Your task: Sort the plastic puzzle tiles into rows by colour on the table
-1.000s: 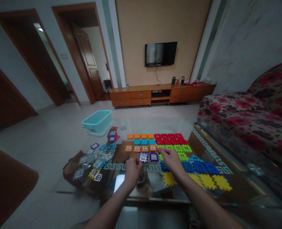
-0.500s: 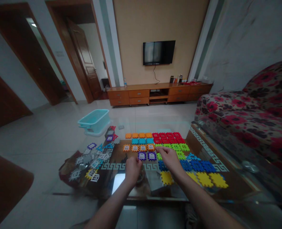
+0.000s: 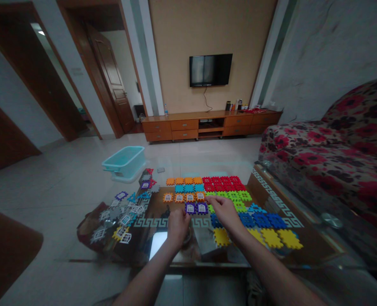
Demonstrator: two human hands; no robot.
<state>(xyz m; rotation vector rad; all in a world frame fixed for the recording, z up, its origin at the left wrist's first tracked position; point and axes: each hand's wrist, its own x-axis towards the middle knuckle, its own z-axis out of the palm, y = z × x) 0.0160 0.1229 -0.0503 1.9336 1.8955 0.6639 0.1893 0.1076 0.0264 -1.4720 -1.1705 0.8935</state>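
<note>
My left hand [image 3: 177, 226] is closed, its fingertips right at the lower left edge of a purple window tile [image 3: 190, 208]. Whatever its fingers may hold is hidden. A second purple window tile [image 3: 202, 208] lies beside the first. My right hand [image 3: 224, 209] is closed too, thumb and forefinger together by the right end of a row of orange window tiles [image 3: 190, 196]. Anything between those fingers is too small to make out. Under and behind this hand lie green tiles [image 3: 246, 196], with blue tiles [image 3: 261, 219] and yellow tiles [image 3: 271, 238] nearer me.
Red tiles [image 3: 223, 183], plain orange tiles [image 3: 184, 181] and light-blue tiles [image 3: 189, 188] lie in rows farther back on the glass table [image 3: 195, 259]. Mixed loose pieces [image 3: 124, 219] spread at the left. A turquoise tub [image 3: 124, 163] stands beyond; a flowered sofa [image 3: 319, 140] is right.
The whole view has shifted slightly to the left. Both hands keep their places over the tiles, and no tile has visibly moved.
</note>
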